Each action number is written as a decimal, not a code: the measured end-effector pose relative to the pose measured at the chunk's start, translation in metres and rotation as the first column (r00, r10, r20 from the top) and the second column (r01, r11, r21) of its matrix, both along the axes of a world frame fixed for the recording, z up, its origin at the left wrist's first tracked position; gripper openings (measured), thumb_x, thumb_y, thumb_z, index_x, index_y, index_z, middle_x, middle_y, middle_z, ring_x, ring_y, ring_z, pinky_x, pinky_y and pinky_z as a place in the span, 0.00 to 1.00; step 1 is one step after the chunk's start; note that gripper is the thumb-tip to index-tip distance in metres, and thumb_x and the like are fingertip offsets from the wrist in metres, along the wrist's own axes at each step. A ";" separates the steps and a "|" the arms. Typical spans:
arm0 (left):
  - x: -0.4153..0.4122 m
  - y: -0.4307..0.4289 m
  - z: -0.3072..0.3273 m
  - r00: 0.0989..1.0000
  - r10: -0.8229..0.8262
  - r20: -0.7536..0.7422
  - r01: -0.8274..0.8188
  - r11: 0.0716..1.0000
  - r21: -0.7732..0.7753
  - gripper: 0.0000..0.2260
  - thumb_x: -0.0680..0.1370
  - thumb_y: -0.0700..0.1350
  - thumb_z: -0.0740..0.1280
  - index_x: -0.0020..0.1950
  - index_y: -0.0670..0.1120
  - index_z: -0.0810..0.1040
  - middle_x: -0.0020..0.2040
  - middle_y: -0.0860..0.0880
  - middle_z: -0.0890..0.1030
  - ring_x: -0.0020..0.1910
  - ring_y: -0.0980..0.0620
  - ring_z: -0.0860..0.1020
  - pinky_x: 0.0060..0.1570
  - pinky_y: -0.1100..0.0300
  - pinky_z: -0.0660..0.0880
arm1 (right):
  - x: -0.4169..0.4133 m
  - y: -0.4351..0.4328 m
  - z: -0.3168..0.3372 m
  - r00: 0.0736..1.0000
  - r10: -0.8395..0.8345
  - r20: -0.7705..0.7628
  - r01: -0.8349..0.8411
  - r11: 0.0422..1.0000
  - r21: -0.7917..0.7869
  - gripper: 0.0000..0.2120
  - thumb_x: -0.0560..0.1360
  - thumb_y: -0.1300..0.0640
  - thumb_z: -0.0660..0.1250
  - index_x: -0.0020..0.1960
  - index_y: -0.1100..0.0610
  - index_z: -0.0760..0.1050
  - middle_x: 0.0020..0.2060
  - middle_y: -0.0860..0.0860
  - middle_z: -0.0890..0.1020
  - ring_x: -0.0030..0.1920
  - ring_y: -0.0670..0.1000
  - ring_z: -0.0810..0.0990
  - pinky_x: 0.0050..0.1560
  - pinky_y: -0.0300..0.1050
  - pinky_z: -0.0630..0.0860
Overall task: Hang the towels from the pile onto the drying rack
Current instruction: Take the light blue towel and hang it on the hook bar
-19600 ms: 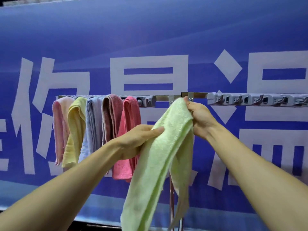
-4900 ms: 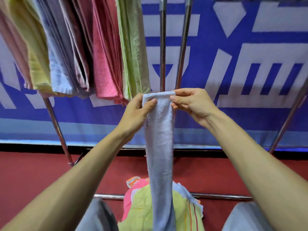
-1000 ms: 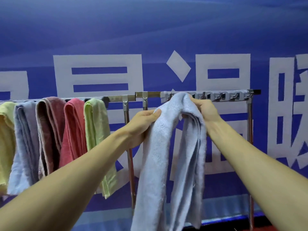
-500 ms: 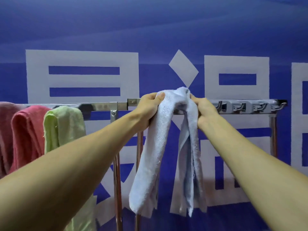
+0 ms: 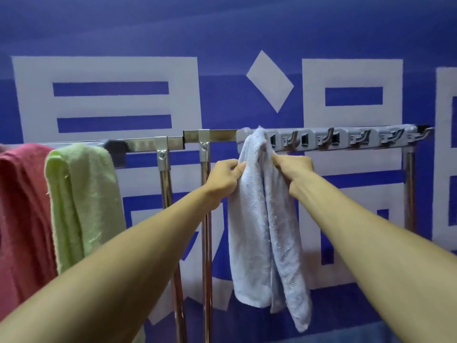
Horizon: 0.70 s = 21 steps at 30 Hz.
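A pale blue towel (image 5: 262, 231) hangs folded over the top rail of the drying rack (image 5: 217, 136), at the left end of a grey hook strip (image 5: 346, 139), with both halves hanging down in front. The left grip (image 5: 226, 179) pinches the towel's left edge just below the rail, and the right grip (image 5: 294, 169) is clenched on its right fold. Well to the left, a green towel (image 5: 84, 199) and a red towel (image 5: 22, 206) hang side by side on the rail. Behind is a blue banner (image 5: 222, 33).
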State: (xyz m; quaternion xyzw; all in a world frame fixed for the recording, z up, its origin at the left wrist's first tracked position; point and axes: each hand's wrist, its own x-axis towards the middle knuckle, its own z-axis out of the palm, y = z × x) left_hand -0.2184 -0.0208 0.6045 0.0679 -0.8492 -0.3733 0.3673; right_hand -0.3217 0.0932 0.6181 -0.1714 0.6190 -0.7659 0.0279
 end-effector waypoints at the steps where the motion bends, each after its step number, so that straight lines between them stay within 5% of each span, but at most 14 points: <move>1: 0.005 -0.001 -0.002 0.999 -0.023 0.037 0.023 1.000 0.011 0.16 0.82 0.50 0.59 0.43 0.41 0.78 0.39 0.44 0.79 0.37 0.53 0.75 0.39 0.57 0.76 | -0.001 0.002 -0.001 1.000 -0.006 -0.012 0.006 1.000 0.019 0.30 0.57 0.45 0.79 0.51 0.62 0.79 0.43 0.56 0.85 0.45 0.53 0.84 0.47 0.53 0.82; 5: 0.035 0.007 -0.005 0.989 0.057 0.133 -0.042 0.992 -0.119 0.16 0.83 0.47 0.56 0.52 0.36 0.77 0.47 0.40 0.79 0.45 0.49 0.76 0.51 0.48 0.77 | 0.014 0.019 -0.010 0.982 -0.084 -0.170 0.119 0.972 0.202 0.04 0.67 0.59 0.68 0.37 0.58 0.74 0.36 0.54 0.76 0.38 0.54 0.73 0.31 0.42 0.69; 7: 0.053 0.014 -0.006 0.983 0.152 0.102 -0.132 0.974 -0.183 0.12 0.83 0.46 0.55 0.52 0.42 0.76 0.47 0.44 0.77 0.46 0.50 0.75 0.48 0.53 0.75 | 0.026 0.031 -0.020 0.953 -0.116 -0.281 0.194 0.944 0.268 0.06 0.70 0.64 0.64 0.38 0.64 0.78 0.38 0.60 0.79 0.41 0.48 0.67 0.37 0.47 0.76; 8: 0.063 0.020 -0.006 0.983 0.168 0.074 -0.153 0.972 -0.181 0.10 0.83 0.46 0.55 0.53 0.44 0.75 0.47 0.45 0.76 0.46 0.50 0.76 0.47 0.55 0.73 | 0.034 0.037 -0.024 0.933 -0.142 -0.331 0.241 0.929 0.281 0.08 0.72 0.65 0.64 0.44 0.67 0.80 0.45 0.64 0.82 0.61 0.61 0.71 0.46 0.53 0.80; 10: 0.083 0.034 -0.010 0.989 0.136 0.061 -0.127 0.983 -0.134 0.09 0.83 0.45 0.56 0.53 0.44 0.74 0.46 0.47 0.78 0.46 0.50 0.77 0.46 0.58 0.74 | 0.050 0.051 -0.030 0.900 -0.178 -0.398 0.308 0.906 0.290 0.11 0.74 0.65 0.64 0.55 0.66 0.79 0.55 0.63 0.80 0.59 0.61 0.76 0.57 0.55 0.77; 12: 0.102 0.047 -0.018 0.992 0.075 0.099 -0.065 0.992 -0.105 0.11 0.82 0.46 0.57 0.57 0.44 0.76 0.47 0.49 0.79 0.47 0.52 0.79 0.43 0.64 0.74 | 0.065 0.062 -0.033 0.874 -0.169 -0.456 0.324 0.902 0.287 0.13 0.75 0.64 0.63 0.58 0.58 0.78 0.57 0.55 0.81 0.60 0.57 0.76 0.55 0.48 0.75; 17: 0.147 0.070 -0.060 0.970 -0.043 0.238 0.036 0.999 0.031 0.11 0.81 0.47 0.60 0.56 0.44 0.79 0.50 0.47 0.80 0.45 0.52 0.81 0.41 0.66 0.75 | 0.115 0.084 -0.055 0.874 0.135 -0.466 0.117 0.874 0.472 0.12 0.73 0.64 0.66 0.56 0.56 0.75 0.45 0.54 0.82 0.39 0.50 0.81 0.41 0.46 0.81; 21: 0.182 0.079 -0.122 0.947 -0.116 0.298 0.043 0.970 0.241 0.09 0.81 0.44 0.61 0.53 0.43 0.78 0.47 0.45 0.80 0.39 0.50 0.82 0.37 0.62 0.76 | 0.148 0.096 -0.100 0.846 0.384 -0.370 -0.013 0.708 0.706 0.06 0.74 0.64 0.64 0.49 0.59 0.78 0.40 0.55 0.82 0.35 0.49 0.78 0.38 0.44 0.80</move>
